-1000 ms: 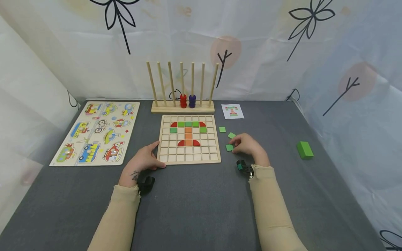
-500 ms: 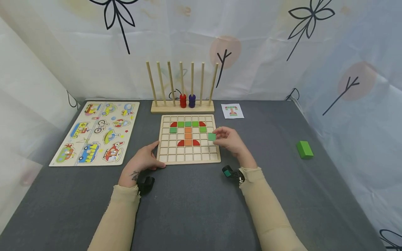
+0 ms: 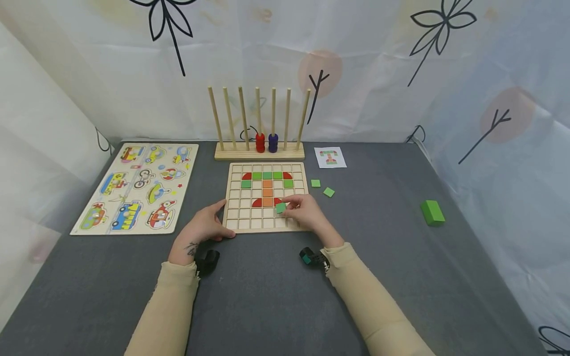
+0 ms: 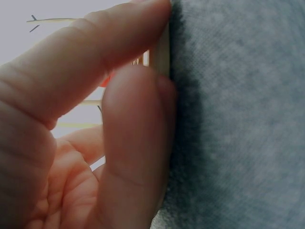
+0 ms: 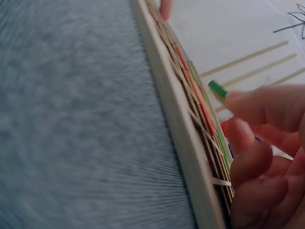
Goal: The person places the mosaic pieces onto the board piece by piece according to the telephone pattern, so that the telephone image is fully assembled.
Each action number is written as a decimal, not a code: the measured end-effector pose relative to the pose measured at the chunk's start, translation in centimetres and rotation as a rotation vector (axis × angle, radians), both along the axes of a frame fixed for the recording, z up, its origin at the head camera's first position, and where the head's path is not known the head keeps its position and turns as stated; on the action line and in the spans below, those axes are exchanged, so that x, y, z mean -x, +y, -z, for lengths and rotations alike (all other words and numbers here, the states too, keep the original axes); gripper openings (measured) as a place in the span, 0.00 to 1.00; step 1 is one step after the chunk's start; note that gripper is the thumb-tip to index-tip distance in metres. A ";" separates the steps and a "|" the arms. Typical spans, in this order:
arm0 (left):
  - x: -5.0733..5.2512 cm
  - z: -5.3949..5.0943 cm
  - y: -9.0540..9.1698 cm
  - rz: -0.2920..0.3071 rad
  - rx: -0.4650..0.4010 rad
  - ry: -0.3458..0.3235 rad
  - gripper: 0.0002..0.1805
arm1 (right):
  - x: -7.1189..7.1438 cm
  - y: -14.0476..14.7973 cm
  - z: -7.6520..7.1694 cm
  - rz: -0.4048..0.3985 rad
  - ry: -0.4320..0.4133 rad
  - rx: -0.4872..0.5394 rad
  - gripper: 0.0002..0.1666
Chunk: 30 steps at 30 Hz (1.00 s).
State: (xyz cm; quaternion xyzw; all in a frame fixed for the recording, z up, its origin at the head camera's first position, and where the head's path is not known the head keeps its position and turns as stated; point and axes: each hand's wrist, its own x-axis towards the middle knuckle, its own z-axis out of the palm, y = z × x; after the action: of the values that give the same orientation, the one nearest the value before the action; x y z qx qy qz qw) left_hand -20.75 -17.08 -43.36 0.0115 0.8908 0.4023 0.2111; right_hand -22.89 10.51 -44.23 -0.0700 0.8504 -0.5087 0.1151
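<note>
My right hand pinches a small green square tile between thumb and fingertips, over the lower right part of a wooden grid board. In the right wrist view the tile shows edge-on above the board's face. Red quarter-round, orange and green pieces lie in the board's cells, forming a T-like figure. At the front left corner, my left hand touches the board, its index finger along the left side and its thumb at the front edge. Two loose green tiles lie right of the board.
A picture card with a similar figure lies behind the tiles. At the back stands a peg rack with red and purple beads. A vehicle puzzle board is at left, a green block at right.
My right hand has picked up the nearest green tile from the table and carried it left over the board, then nearer to its front. The left hand has stayed put.
</note>
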 end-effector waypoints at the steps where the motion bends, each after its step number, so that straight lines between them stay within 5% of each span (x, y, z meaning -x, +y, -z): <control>1: 0.0 0.0 0.0 -0.001 -0.001 -0.001 0.57 | 0.0 -0.1 0.1 -0.002 0.006 -0.028 0.22; 10: 0.0 -0.1 0.1 -0.008 -0.007 -0.006 0.57 | -0.5 -0.6 -0.1 -0.017 0.072 -0.215 0.21; 19: 0.0 -0.1 0.1 -0.008 -0.001 -0.004 0.58 | -0.4 -0.1 -0.7 -0.023 0.056 -0.220 0.25; 24: -0.1 -0.1 0.1 -0.006 -0.002 -0.002 0.57 | 0.3 2.5 -1.9 0.086 0.073 -0.152 0.25; 30: -0.1 -0.1 0.1 -0.004 -0.003 0.004 0.57 | 1.4 6.5 -1.7 0.321 0.085 -0.113 0.25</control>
State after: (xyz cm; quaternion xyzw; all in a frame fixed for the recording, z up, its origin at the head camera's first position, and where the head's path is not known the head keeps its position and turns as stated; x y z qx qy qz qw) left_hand -20.65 -17.00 -43.30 0.0108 0.8906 0.4042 0.2083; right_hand -24.31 16.96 -42.52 0.0517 0.8820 -0.4685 -0.0001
